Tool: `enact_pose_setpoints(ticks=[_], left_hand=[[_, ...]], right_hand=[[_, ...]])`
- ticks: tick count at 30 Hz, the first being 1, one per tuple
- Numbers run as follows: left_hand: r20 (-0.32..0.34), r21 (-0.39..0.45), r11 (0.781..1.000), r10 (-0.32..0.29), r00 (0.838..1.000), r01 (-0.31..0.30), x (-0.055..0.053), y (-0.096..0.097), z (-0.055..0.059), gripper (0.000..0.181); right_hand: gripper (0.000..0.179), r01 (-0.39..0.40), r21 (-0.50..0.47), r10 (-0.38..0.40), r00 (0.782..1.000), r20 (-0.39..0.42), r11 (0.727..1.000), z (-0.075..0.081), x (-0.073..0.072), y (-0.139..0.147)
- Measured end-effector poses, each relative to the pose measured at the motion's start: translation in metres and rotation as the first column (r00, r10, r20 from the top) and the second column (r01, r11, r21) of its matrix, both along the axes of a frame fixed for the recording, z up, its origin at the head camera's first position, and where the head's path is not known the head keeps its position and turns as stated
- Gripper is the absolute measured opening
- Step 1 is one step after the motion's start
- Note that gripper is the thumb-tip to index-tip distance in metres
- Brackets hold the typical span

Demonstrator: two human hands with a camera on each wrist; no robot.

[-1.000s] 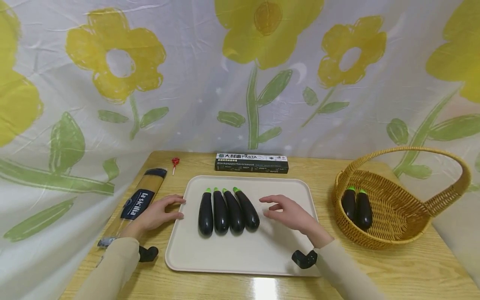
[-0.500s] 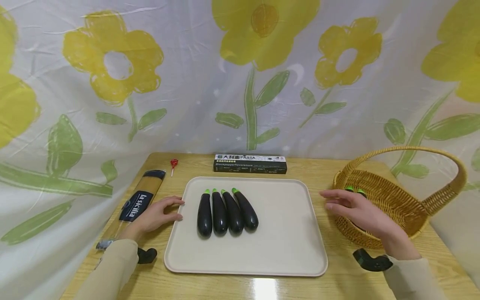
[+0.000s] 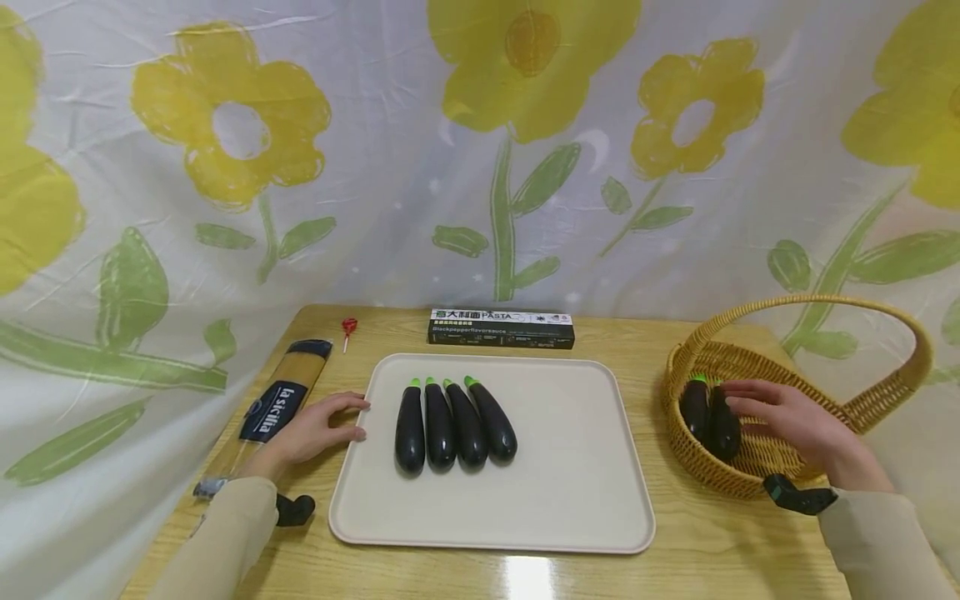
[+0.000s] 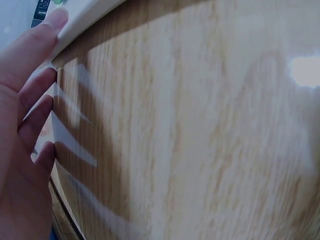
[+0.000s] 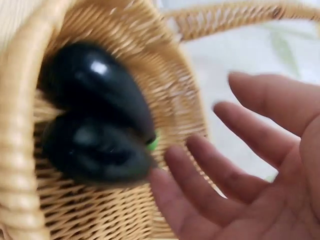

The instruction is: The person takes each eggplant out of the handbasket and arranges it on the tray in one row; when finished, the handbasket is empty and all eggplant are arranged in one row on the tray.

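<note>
The right hand (image 3: pixel 787 421) is hovering inside the golden-brown woven wicker basket (image 3: pixel 697 468), fingers loosely extended and apart, gripping nothing. Its fingertips are lingering right by the green-tipped end of a slim, glossy black eggplant (image 3: pixel 723 433); whether they're touching, I can't tell. A matching black eggplant with a green tip (image 3: pixel 694 410) is lying close along its left side.

Over at the off-white, round-cornered rectangular tray (image 3: pixel 570 467), the left hand (image 3: pixel 318 429) is resting by the left rim, relaxed, fingers gently bent, holding nothing. Four more glossy black eggplants (image 3: pixel 468 429) are lying in a row on the tray, green ends pointing away from the person.

For picking one out, the body is looking like the better hold: thumb going down one flank, fingers down the other, since the skin is looking slick and a pinch on the narrow end would probably leave the fat end swinging. Closing gently is sparing the neighbour a nudge, and lifting above the rim before moving sideways, clear of the arched wicker handle (image 3: pixel 810 299), is seeming the cleaner path.
</note>
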State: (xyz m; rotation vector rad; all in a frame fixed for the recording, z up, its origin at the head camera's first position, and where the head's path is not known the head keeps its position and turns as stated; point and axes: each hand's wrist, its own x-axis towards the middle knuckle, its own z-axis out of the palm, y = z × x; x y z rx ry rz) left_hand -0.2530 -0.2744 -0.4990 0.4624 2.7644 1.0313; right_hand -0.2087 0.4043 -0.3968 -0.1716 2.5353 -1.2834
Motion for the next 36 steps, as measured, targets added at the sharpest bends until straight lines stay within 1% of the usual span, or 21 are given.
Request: enact_pose_setpoints(ticks=[2, 4, 7, 11, 18, 20, 23, 26, 29, 32, 36], left_hand=[[-0.003, 0.000, 1.000, 0.000, 1.000, 0.000, 0.000, 0.000, 0.000, 0.051], [-0.005, 0.000, 1.000, -0.003, 1.000, 0.003, 0.000, 0.000, 0.000, 0.051], [-0.005, 0.004, 1.000, -0.008, 1.000, 0.008, -0.001, -0.001, 0.000, 0.051], [-0.006, 0.009, 1.000, -0.013, 1.000, 0.013, -0.002, -0.002, 0.000, 0.051], [-0.020, 0.019, 1.000, -0.019, 1.000, 0.019, -0.003, -0.004, -0.004, 0.050], [-0.025, 0.024, 0.999, -0.021, 0.999, 0.021, -0.002, -0.003, -0.004, 0.049], [-0.035, 0.026, 0.999, -0.024, 0.999, 0.025, -0.002, -0.003, -0.004, 0.049], [-0.029, 0.020, 0.999, -0.026, 0.999, 0.027, 0.000, -0.001, -0.003, 0.049], [-0.020, 0.020, 0.999, -0.028, 0.999, 0.029, 0.000, -0.001, -0.001, 0.048], [-0.016, 0.019, 0.999, -0.025, 1.000, 0.026, 0.000, -0.001, -0.001, 0.048], [-0.010, 0.013, 1.000, -0.018, 1.000, 0.019, 0.000, -0.002, -0.001, 0.049]], right_hand=[[0.067, 0.038, 0.019, -0.038, 0.999, 0.017, 0.999, -0.006, -0.005, 0.006], [0.069, 0.060, 0.040, -0.061, 0.998, 0.030, 0.997, -0.011, -0.009, 0.010], [0.070, 0.073, 0.064, -0.076, 0.996, 0.044, 0.995, -0.017, -0.014, 0.015], [0.068, 0.080, 0.069, -0.085, 0.994, 0.072, 0.994, -0.018, -0.020, 0.022], [0.071, 0.106, 0.013, -0.107, 0.981, 0.160, 0.994, -0.014, -0.033, 0.031], [0.071, 0.113, -0.002, -0.111, 0.981, 0.161, 0.994, -0.015, -0.035, 0.033], [0.072, 0.125, -0.012, -0.122, 0.982, 0.141, 0.992, -0.019, -0.038, 0.037], [0.071, 0.164, -0.026, -0.158, 0.976, 0.149, 0.986, -0.024, -0.040, 0.040], [0.071, 0.199, -0.055, -0.187, 0.966, 0.177, 0.978, -0.028, -0.040, 0.042], [0.072, 0.209, -0.105, -0.186, 0.963, 0.197, 0.972, -0.030, -0.041, 0.041], [0.067, 0.213, -0.213, -0.157, 0.956, 0.249, 0.954, -0.032, -0.042, 0.038]])
